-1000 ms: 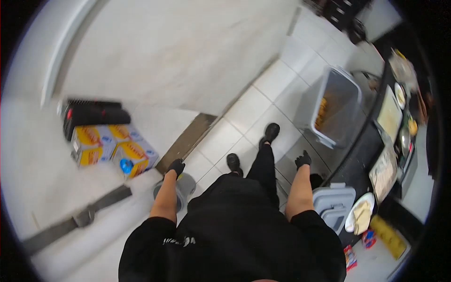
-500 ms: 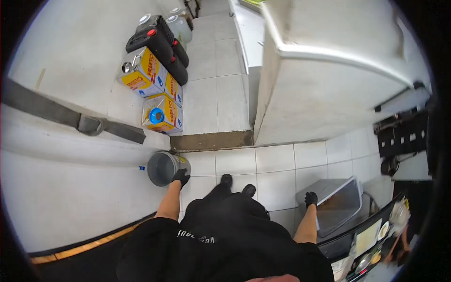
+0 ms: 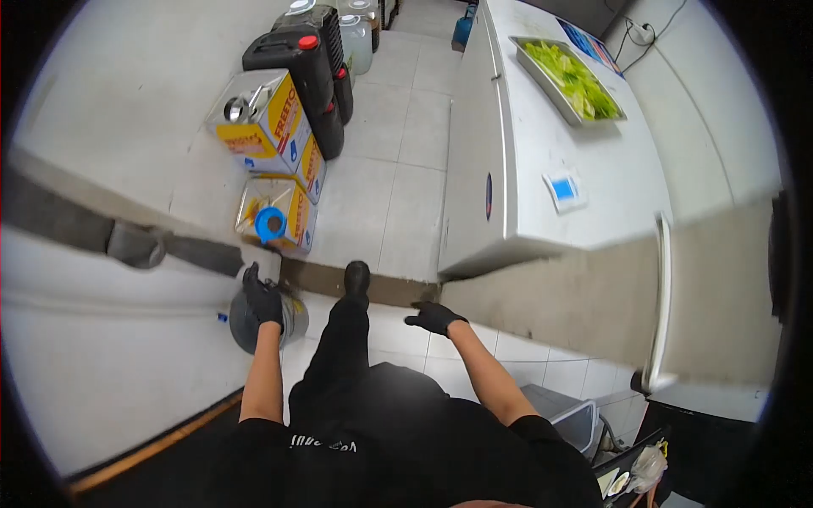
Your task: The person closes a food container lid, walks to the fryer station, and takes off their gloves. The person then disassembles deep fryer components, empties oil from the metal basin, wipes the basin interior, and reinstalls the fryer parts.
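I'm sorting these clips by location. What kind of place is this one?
Probably a restaurant or other commercial kitchen: there is a metal tray of cut leafy greens on a white chest-like unit, stacked large yellow-and-white tins, and big black jerrycans.

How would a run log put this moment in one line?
left hand: gloved, at grey bucket, contact unclear | right hand: gloved, open, empty | one shoe: at brown step | lettuce tray: on white cabinet

Bucket (image 3: 244,325) partly hidden; left hand (image 3: 263,299) contact unclear.
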`<control>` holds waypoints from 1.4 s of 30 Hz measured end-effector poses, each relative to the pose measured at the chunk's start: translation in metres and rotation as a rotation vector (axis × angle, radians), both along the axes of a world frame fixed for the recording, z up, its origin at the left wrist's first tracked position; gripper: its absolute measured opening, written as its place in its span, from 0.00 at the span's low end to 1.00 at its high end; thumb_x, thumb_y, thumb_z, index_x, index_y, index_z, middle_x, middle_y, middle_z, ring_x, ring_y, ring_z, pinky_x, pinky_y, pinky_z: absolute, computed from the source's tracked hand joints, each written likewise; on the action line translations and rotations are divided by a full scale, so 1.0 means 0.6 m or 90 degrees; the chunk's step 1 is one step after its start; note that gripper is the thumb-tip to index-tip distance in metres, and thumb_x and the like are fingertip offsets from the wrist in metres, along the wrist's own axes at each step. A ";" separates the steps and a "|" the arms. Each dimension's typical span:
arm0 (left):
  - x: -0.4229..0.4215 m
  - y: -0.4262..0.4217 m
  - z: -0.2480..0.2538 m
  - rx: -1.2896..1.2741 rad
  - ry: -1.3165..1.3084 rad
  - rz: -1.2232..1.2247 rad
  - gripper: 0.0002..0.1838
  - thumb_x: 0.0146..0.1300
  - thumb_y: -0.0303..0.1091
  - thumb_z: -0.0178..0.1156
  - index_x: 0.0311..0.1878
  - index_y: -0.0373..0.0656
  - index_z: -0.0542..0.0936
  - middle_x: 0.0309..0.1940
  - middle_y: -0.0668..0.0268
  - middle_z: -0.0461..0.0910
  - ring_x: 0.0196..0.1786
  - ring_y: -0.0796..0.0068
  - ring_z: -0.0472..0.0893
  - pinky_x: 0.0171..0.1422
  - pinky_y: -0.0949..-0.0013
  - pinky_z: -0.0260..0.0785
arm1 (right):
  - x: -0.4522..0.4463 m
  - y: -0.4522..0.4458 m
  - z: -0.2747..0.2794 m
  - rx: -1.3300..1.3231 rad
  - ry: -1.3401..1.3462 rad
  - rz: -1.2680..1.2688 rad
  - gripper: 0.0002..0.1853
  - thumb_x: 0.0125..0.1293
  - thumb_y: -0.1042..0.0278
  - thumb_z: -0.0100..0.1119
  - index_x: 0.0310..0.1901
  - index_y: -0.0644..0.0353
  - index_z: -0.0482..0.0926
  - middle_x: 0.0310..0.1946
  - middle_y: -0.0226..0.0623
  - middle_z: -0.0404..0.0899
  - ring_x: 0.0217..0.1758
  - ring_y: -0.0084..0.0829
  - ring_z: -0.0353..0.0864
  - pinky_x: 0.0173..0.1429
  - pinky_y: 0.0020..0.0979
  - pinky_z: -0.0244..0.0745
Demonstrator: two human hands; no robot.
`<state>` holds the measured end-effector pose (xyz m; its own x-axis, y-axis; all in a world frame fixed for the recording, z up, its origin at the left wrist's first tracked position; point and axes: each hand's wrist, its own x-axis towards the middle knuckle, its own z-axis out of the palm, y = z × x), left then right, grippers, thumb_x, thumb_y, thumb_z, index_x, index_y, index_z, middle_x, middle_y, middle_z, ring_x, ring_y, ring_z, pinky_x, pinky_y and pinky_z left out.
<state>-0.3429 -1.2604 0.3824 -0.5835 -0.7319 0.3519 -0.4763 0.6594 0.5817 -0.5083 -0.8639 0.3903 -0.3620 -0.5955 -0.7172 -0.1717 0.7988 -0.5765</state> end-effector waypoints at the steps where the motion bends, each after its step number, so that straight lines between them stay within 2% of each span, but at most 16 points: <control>1: -0.078 -0.015 0.011 0.041 0.061 -0.037 0.26 0.52 0.21 0.56 0.59 0.38 0.73 0.52 0.50 0.74 0.60 0.49 0.71 0.69 0.58 0.60 | -0.041 -0.047 0.033 0.005 0.005 -0.005 0.42 0.61 0.36 0.56 0.68 0.61 0.65 0.64 0.52 0.69 0.66 0.44 0.71 0.67 0.37 0.67; 4: -0.300 -0.066 0.092 -0.070 0.136 -0.239 0.24 0.46 0.15 0.52 0.50 0.39 0.77 0.45 0.52 0.75 0.57 0.51 0.72 0.68 0.56 0.61 | -0.144 -0.166 0.105 -0.023 0.008 -0.096 0.41 0.61 0.37 0.57 0.68 0.60 0.65 0.59 0.52 0.74 0.60 0.44 0.76 0.62 0.37 0.71; 8: -0.493 -0.123 0.211 -0.023 0.101 -0.378 0.21 0.40 0.14 0.49 0.40 0.41 0.78 0.43 0.53 0.76 0.56 0.49 0.73 0.67 0.52 0.61 | -0.262 -0.221 0.168 0.016 0.014 -0.107 0.42 0.60 0.37 0.59 0.67 0.60 0.66 0.59 0.52 0.74 0.63 0.46 0.74 0.66 0.39 0.68; 12: -0.599 -0.168 0.264 0.083 0.050 -0.322 0.14 0.46 0.17 0.52 0.37 0.40 0.78 0.37 0.54 0.78 0.49 0.51 0.76 0.59 0.56 0.66 | -0.320 -0.209 0.208 0.126 0.083 -0.107 0.41 0.61 0.37 0.57 0.68 0.58 0.65 0.65 0.51 0.68 0.68 0.46 0.67 0.70 0.40 0.62; 14: -0.638 -0.196 0.231 0.022 0.067 -0.264 0.10 0.54 0.21 0.53 0.39 0.37 0.78 0.38 0.52 0.79 0.47 0.51 0.76 0.56 0.58 0.67 | -0.330 -0.177 0.175 0.121 0.156 -0.108 0.39 0.62 0.39 0.56 0.68 0.58 0.66 0.64 0.51 0.69 0.67 0.46 0.68 0.70 0.41 0.62; 15: -0.651 -0.213 0.210 0.107 0.085 -0.269 0.15 0.55 0.21 0.53 0.48 0.37 0.77 0.43 0.53 0.78 0.49 0.55 0.75 0.59 0.59 0.66 | -0.349 -0.183 0.222 0.136 0.128 -0.126 0.37 0.62 0.40 0.56 0.66 0.58 0.67 0.63 0.51 0.70 0.65 0.47 0.70 0.68 0.42 0.65; 17: -0.668 -0.193 0.279 0.621 0.191 -0.268 0.28 0.53 0.17 0.52 0.61 0.41 0.69 0.55 0.61 0.68 0.53 0.65 0.71 0.48 0.62 0.77 | -0.360 -0.181 0.294 0.156 0.188 -0.198 0.31 0.63 0.45 0.56 0.62 0.58 0.71 0.56 0.50 0.76 0.59 0.47 0.74 0.64 0.43 0.69; 19: -0.714 -0.210 0.272 0.441 0.099 -0.251 0.27 0.55 0.15 0.53 0.61 0.41 0.69 0.54 0.60 0.69 0.51 0.68 0.72 0.45 0.68 0.76 | -0.382 -0.181 0.312 0.113 0.238 -0.301 0.28 0.65 0.46 0.54 0.60 0.57 0.74 0.53 0.49 0.77 0.58 0.47 0.75 0.63 0.43 0.69; 20: -0.736 -0.239 0.225 0.289 0.039 -0.252 0.25 0.58 0.15 0.52 0.61 0.41 0.70 0.51 0.60 0.72 0.51 0.71 0.73 0.51 0.70 0.71 | -0.395 -0.188 0.316 0.118 0.235 -0.333 0.28 0.65 0.46 0.54 0.60 0.57 0.74 0.53 0.49 0.77 0.58 0.47 0.75 0.63 0.43 0.69; 22: -0.780 -0.283 0.209 0.395 0.082 -0.324 0.24 0.61 0.16 0.51 0.62 0.40 0.70 0.48 0.60 0.74 0.50 0.71 0.74 0.55 0.70 0.67 | -0.431 -0.209 0.333 -0.059 0.269 -0.455 0.26 0.67 0.47 0.53 0.59 0.57 0.75 0.53 0.48 0.77 0.58 0.47 0.75 0.63 0.43 0.69; 24: -0.839 -0.313 0.222 0.201 -0.033 -0.370 0.20 0.65 0.23 0.54 0.61 0.39 0.71 0.53 0.60 0.76 0.55 0.69 0.75 0.61 0.68 0.65 | -0.509 -0.245 0.344 -0.136 0.318 -0.404 0.25 0.68 0.50 0.54 0.59 0.57 0.75 0.51 0.48 0.77 0.57 0.46 0.75 0.60 0.41 0.71; 26: -0.905 -0.291 0.301 0.205 0.023 -0.359 0.20 0.66 0.27 0.56 0.61 0.38 0.71 0.52 0.59 0.77 0.54 0.68 0.76 0.61 0.66 0.65 | -0.638 -0.293 0.386 -0.188 0.344 -0.295 0.23 0.67 0.49 0.54 0.57 0.56 0.76 0.51 0.47 0.77 0.56 0.46 0.75 0.59 0.44 0.72; 29: -1.023 -0.354 0.302 0.266 0.039 -0.434 0.24 0.61 0.20 0.54 0.62 0.34 0.68 0.57 0.54 0.73 0.63 0.62 0.72 0.69 0.64 0.61 | -0.839 -0.366 0.488 -0.257 0.515 -0.234 0.23 0.66 0.50 0.55 0.56 0.55 0.76 0.50 0.46 0.77 0.55 0.48 0.75 0.57 0.45 0.73; 31: -1.114 -0.387 0.264 -0.067 0.108 -0.381 0.24 0.59 0.21 0.57 0.60 0.32 0.68 0.55 0.50 0.74 0.60 0.57 0.73 0.67 0.62 0.63 | -0.954 -0.403 0.598 -0.275 0.625 -0.177 0.21 0.64 0.52 0.56 0.54 0.55 0.77 0.49 0.46 0.78 0.54 0.48 0.75 0.56 0.45 0.73; 36: -1.258 -0.379 0.304 0.045 -0.002 -0.414 0.27 0.58 0.23 0.58 0.62 0.33 0.66 0.57 0.49 0.71 0.62 0.54 0.71 0.69 0.60 0.60 | -1.274 -0.442 0.905 0.028 0.788 0.080 0.17 0.63 0.54 0.57 0.47 0.56 0.81 0.45 0.44 0.81 0.49 0.47 0.80 0.54 0.46 0.75; 42: -1.396 -0.405 0.298 0.043 -0.125 -0.527 0.32 0.56 0.25 0.59 0.65 0.33 0.63 0.60 0.47 0.68 0.64 0.50 0.68 0.71 0.58 0.57 | -1.534 -0.431 0.976 0.300 0.867 -0.002 0.17 0.64 0.54 0.55 0.47 0.56 0.81 0.46 0.44 0.82 0.49 0.45 0.81 0.53 0.45 0.75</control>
<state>-1.1802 -1.5034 0.5610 -0.9856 -0.0585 0.1587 0.0470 0.8066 0.5893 -1.4284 -1.1222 0.9759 -0.9136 -0.4030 0.0537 -0.3620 0.8664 0.3441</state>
